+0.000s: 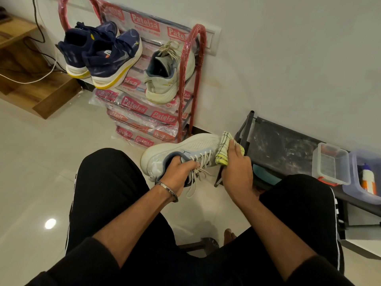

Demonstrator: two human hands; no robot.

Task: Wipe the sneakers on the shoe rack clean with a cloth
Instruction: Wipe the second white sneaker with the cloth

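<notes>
Left hand (pixel 179 174): palm down, forearm reaching forward between the knees, fingers pushed into the opening of the white sneaker (pixel 181 152) and closed on its collar and tongue; a metal bangle (pixel 168 189) sits at the wrist
Right hand (pixel 237 170): angled forward and slightly inward, fingers folded down over the cloth (pixel 223 150), pressing it to the sneaker's toe end
White sneaker: held above the floor in front of the knees, lying on its side, sole toward the rack, laces hanging loose
Cloth: yellow-green with dark stitching, bunched, touching the toe of the held sneaker
Shoe rack (pixel 186 79): red frame, plastic-wrapped shelves, against the wall
On the rack: the second white sneaker (pixel 165 75) on the right, a navy pair (pixel 103 56) with yellow soles on the left
Low dark shelf (pixel 288 145): at the right, bearing a clear plastic box (pixel 329 166)
</notes>
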